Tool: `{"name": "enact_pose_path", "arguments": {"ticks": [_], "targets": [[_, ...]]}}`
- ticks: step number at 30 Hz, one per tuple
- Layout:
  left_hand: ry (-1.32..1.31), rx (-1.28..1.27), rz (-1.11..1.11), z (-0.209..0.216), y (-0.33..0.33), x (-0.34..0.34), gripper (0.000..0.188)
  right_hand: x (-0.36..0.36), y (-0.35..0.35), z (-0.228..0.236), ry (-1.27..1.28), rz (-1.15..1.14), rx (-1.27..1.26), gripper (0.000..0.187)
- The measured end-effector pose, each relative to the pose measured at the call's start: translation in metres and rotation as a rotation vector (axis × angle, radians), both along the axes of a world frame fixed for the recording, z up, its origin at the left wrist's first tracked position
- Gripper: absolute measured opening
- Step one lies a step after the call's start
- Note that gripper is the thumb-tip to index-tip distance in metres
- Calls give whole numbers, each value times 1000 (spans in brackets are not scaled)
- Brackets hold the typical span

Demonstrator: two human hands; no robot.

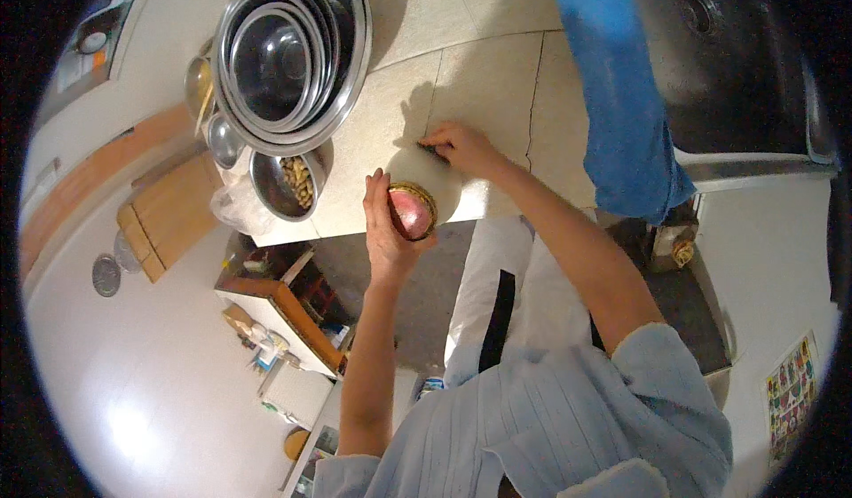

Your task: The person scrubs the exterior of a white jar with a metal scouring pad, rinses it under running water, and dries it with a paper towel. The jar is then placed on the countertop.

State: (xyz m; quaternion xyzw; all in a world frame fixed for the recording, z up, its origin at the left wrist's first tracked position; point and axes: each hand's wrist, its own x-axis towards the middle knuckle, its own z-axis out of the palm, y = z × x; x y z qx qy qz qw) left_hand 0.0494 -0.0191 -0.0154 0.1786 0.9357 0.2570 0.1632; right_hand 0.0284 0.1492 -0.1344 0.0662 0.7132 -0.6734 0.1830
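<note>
My left hand (388, 236) is wrapped round a small round thing with a shiny pink face and a gold-coloured rim (411, 212), tilted at the counter's front edge. Its kind is not clear from here. Just beyond it lies a pale rounded shape (451, 194), which I cannot make out well. My right hand (466, 150) reaches over that shape, its fingers pinched at a small dark thing (432, 150) that is mostly hidden. The two hands are close but apart. To the left of them stands a steel bowl (266, 198) with peanuts in their shells (297, 182).
Nested steel bowls (355, 72) stand at the far left of the tiled counter (493, 81). A blue towel (612, 90) hangs over the edge beside the dark sink (737, 98) on the right. A brown board (169, 214) and a clear plastic bag (240, 207) are at the left.
</note>
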Motion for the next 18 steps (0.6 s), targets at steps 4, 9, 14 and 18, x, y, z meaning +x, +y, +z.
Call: {"name": "enact_pose_path", "arguments": {"ticks": [4, 9, 14, 18], "targets": [[31, 15, 15, -4, -5, 4, 106, 41, -13, 50, 303, -176, 28, 29], [36, 3, -35, -2, 7, -1, 99, 42, -7, 25, 149, -279, 48, 29], [65, -2, -33, -3, -2, 4, 99, 83, -20, 63, 139, -339, 0, 35], [81, 19, -78, -4, -2, 1, 99, 66, -17, 59, 242, -350, 123, 36]]}}
